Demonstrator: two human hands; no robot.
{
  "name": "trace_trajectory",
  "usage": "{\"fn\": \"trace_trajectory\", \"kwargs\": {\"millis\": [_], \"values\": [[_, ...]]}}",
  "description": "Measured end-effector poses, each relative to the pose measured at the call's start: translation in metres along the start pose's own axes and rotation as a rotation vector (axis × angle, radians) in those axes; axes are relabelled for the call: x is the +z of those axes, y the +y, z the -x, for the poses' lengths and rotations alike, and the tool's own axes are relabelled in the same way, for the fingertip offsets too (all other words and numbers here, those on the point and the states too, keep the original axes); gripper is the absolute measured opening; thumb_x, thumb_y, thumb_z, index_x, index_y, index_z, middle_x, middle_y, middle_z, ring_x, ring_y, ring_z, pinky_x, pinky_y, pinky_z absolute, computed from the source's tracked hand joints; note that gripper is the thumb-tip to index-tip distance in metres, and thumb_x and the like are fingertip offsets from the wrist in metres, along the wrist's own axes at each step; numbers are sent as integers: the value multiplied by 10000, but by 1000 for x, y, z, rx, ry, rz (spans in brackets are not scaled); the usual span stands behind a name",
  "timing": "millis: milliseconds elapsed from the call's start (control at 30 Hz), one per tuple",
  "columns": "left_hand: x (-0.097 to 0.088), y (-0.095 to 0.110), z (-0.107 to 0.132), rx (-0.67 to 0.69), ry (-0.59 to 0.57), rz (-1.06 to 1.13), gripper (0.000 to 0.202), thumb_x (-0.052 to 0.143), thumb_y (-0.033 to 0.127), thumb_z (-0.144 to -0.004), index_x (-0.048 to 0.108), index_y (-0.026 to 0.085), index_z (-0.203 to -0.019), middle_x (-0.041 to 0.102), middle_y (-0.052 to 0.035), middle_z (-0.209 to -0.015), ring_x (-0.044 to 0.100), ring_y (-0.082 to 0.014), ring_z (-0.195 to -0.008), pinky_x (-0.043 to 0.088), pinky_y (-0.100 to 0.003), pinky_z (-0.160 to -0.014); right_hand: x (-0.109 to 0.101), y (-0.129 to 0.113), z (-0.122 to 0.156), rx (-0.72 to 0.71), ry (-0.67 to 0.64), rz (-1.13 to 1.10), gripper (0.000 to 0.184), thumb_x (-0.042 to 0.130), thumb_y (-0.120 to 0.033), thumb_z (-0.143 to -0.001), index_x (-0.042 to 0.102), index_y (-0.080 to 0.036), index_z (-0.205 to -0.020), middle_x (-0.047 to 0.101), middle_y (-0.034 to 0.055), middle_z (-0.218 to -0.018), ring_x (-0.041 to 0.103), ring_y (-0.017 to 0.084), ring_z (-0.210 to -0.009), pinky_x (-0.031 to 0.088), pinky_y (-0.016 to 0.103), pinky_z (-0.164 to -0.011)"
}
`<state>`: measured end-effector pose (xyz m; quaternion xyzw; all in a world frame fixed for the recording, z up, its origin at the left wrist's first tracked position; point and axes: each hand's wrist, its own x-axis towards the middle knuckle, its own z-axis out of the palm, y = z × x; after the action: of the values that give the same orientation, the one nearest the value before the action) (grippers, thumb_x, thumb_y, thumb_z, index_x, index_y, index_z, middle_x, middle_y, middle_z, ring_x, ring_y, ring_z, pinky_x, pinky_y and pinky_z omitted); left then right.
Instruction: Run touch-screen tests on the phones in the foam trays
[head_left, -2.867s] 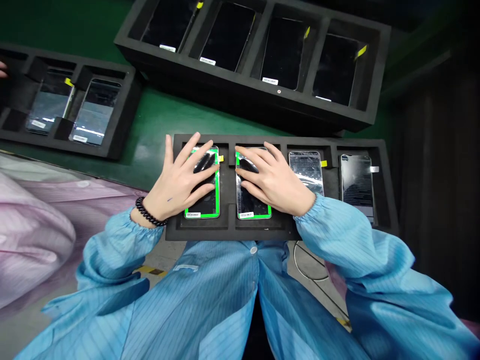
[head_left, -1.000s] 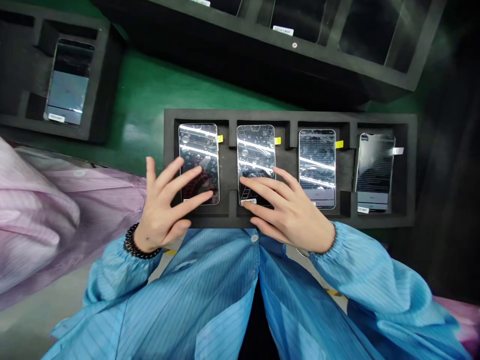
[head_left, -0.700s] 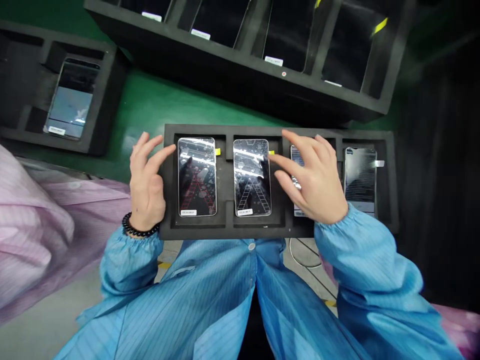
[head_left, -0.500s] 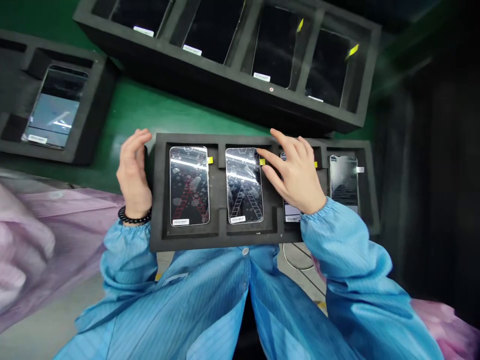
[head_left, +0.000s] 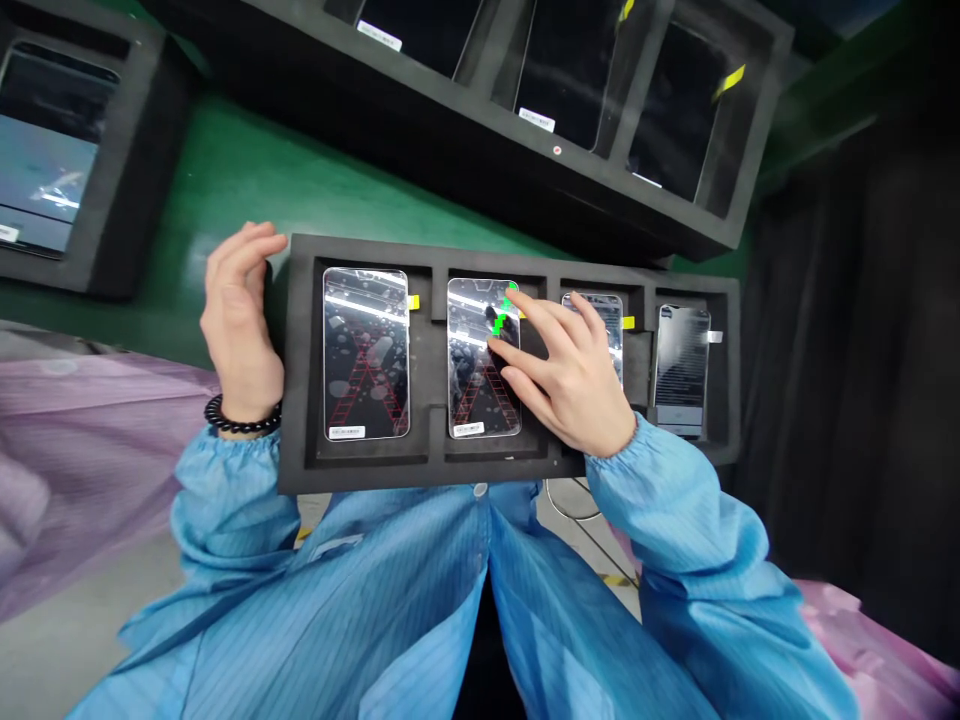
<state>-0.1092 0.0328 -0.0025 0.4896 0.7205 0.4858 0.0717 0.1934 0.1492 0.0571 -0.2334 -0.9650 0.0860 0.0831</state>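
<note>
A black foam tray with several compartments lies in front of me. My right hand is open, its fingers spread over the second phone from the left. Two fingertips are at that screen, beside a jagged green trail, with red ladder-like lines below. My left hand is beside the tray's left end, fingers extended and bent at the tips; its thumb is hidden. In the leftmost compartment, a phone shows red ladder-like lines. My right hand partly covers a third phone. A fourth phone shows a grey screen.
Behind, a larger black foam tray holds several dark phones with white labels. Another foam tray with a lit phone stands at left on the green table. Pink fabric shows on the left, dark cloth on the right.
My right hand has moved left and down onto the second phone. Its ladder lines turned from white to red, and a green trail has appeared. The third phone is more exposed.
</note>
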Motion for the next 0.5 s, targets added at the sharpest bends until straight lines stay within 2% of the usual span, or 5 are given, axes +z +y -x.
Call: {"fn": "trace_trajectory", "kwargs": {"millis": [133, 300, 500], "values": [[0, -4, 0, 44, 11, 49, 485, 237, 492, -1069, 595, 280, -1319, 563, 31, -1450, 458, -237, -1444, 413, -470, -1237, -1, -13, 8, -53, -15, -37, 306, 504, -282, -1025, 741, -224, -1210, 500, 109, -1583, 523, 297, -1361, 307, 587, -1214], [0, -11, -1, 124, 4, 58, 452, 224, 410, -1085, 575, 302, -1347, 547, 86, -1442, 456, -237, -1425, 402, -509, -1232, 0, -31, 17, -123, -13, -104, 309, 480, -274, -1028, 746, -208, -1171, 542, 108, -1550, 540, 272, -1344, 289, 573, -1224], [0, -15, -1, 113, 19, 43, 433, 245, 361, -1083, 593, 312, -1337, 561, 94, -1427, 474, -214, -1414, 424, -468, -1223, 1, -54, 27, -181, -67, -214, 326, 438, -283, -1027, 752, -214, -1082, 558, 91, -1539, 558, 235, -1314, 299, 546, -1227]]}}
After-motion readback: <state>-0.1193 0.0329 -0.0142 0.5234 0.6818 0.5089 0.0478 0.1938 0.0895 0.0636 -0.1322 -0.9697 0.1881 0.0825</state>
